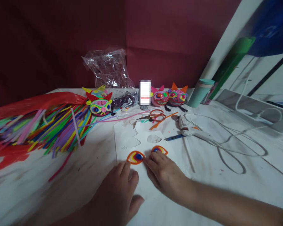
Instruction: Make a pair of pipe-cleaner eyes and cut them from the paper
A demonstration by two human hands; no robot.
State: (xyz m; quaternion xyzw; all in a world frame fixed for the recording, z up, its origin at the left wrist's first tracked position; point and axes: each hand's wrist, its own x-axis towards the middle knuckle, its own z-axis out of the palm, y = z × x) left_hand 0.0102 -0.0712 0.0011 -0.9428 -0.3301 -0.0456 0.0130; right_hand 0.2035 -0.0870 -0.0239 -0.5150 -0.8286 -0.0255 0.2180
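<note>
Two orange-rimmed eye shapes with blue centres lie on a white paper sheet [143, 188] with cut-out holes. My left hand [119, 196] lies flat on the table, its fingertips touching the left eye shape [135, 157]. My right hand [163, 174] rests on the sheet, fingers stretched toward the right eye shape [159, 149] and touching both pieces. Neither hand grips anything.
A pile of coloured strips [49, 130] on red plastic fills the left. Colourful cat-face masks [100, 106] [176, 96], red scissors [155, 116], a glue gun [183, 125] with cable [228, 147], a teal cup [200, 92] and a clear plastic bag [108, 67] stand farther back.
</note>
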